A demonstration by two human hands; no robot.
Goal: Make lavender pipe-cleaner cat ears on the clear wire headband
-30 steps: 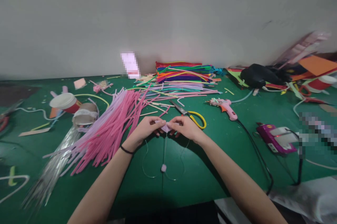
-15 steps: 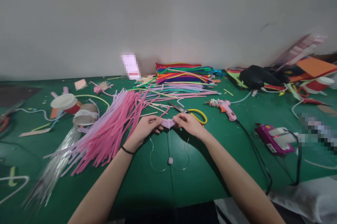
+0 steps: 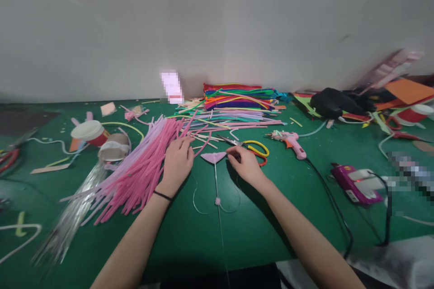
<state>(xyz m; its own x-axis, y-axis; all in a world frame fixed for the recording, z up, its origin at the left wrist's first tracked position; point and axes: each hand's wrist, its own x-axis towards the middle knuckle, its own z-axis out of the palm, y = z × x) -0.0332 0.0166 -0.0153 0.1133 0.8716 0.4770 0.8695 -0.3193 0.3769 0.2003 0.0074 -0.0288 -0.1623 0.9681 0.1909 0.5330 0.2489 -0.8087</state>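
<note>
A small pink heart-shaped piece (image 3: 213, 157) on a thin wire stem, with a little pink ball (image 3: 218, 201) lower down and thin wire loops beside it, lies on the green table. My left hand (image 3: 177, 163) has left it and rests on the edge of the pink pipe cleaner pile (image 3: 142, 169), fingers loosely spread over the strands. My right hand (image 3: 244, 165) stays just right of the pink piece, fingers curled with the tips near its right edge; what they pinch I cannot make out.
Yellow-handled scissors (image 3: 251, 146) lie behind my right hand. A pink glue gun (image 3: 290, 140) and a purple device (image 3: 352, 182) with black cables sit to the right. A stack of coloured pipe cleaners (image 3: 233, 97) is at the wall. Paper cups (image 3: 88, 131) and a tape roll (image 3: 113, 149) are left.
Both hands held the pink piece together before. Now it lies on the table; my left hand has moved left onto the pink pipe cleaners, my right hand has drawn slightly right.
</note>
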